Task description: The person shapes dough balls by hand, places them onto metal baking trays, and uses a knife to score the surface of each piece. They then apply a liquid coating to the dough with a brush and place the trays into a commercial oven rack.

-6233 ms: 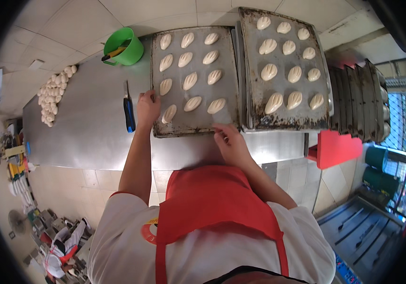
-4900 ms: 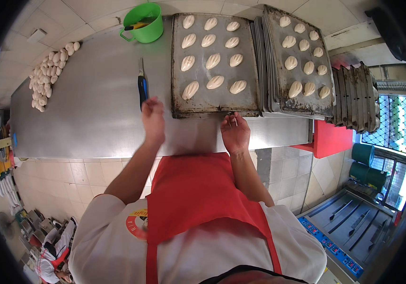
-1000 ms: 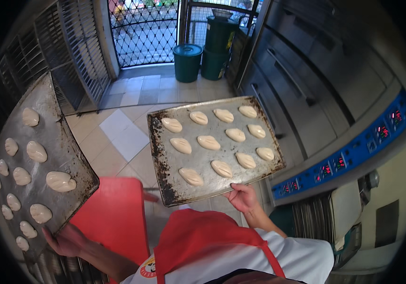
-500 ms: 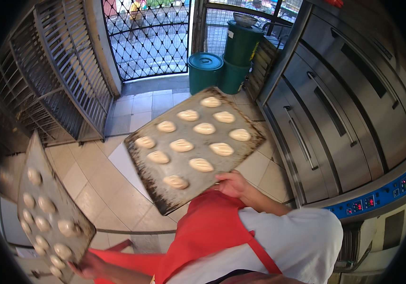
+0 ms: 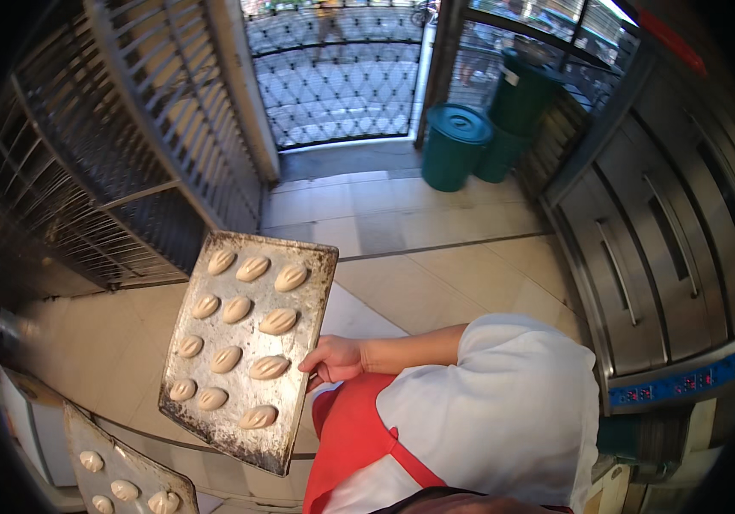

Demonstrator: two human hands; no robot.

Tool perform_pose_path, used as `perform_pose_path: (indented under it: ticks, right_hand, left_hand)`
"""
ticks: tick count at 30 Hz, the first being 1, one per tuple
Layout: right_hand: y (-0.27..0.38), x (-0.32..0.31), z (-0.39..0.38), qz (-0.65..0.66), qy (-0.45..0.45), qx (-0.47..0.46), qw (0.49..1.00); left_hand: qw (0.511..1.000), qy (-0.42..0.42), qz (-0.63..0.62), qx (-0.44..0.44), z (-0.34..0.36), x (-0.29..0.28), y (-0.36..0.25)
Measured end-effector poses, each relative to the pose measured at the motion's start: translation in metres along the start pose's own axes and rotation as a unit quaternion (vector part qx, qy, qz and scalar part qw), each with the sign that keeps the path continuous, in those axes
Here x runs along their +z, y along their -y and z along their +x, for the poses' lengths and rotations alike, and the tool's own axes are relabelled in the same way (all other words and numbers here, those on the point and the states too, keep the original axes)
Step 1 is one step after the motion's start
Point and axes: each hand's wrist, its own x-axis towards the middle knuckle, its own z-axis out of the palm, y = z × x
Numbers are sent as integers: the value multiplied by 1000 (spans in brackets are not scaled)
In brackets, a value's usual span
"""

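Observation:
My right hand (image 5: 331, 359) is closed on the right edge of a stained metal tray (image 5: 245, 442), which I hold out to the left. Rows of pale, scored oval dough pieces (image 5: 279, 321) lie on it. A second tray (image 5: 126, 456), also with dough pieces, is partly visible at the lower left, cut off by the bottom of the picture. My left hand is out of the picture. My red apron (image 5: 346, 445) is below the trays.
Tall metal racks (image 5: 127, 146) stand at the left. Ahead is a lattice gate (image 5: 342, 77), with lidded green bins (image 5: 455, 154) to its right. Steel deck ovens (image 5: 675, 236) with a blue control strip line the right side. A tiled floor lies between.
Both trays have left the steel worktable and I have turned toward the racks and gate. Since half a second ago, the right-hand tray has swung leftward; my left hand has left the picture.

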Motion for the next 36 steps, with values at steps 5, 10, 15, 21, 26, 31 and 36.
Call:
perform_pose_path:
  ticks: [5, 10, 15, 21, 26, 31, 36]
  right_hand:
    - [32, -7, 6, 24, 86, 58, 994]
    - [78, 10, -43, -18, 107, 116, 987]
    - [95, -35, -73, -71, 121, 198, 970]
    - [88, -50, -13, -18, 113, 229, 967]
    - [92, -42, -10, -47, 75, 197, 976]
    - [86, -51, -17, -14, 53, 115, 992]
    - [78, -53, -17, -31, 25, 58, 998]
  left_hand:
    - [992, -56, -23, 107, -82, -27, -78]
    - [984, 71, -70, 151, -174, -52, -128]
    - [977, 29, -100, 183, -281, -53, -106]
    - [977, -59, -69, 195, -329, -35, -103]
    - [973, -91, -56, 206, -369, -58, -112]
    - [970, -111, -37, 215, -370, -107, -133]
    - [961, -187, -63, 194, -327, -167, -130]
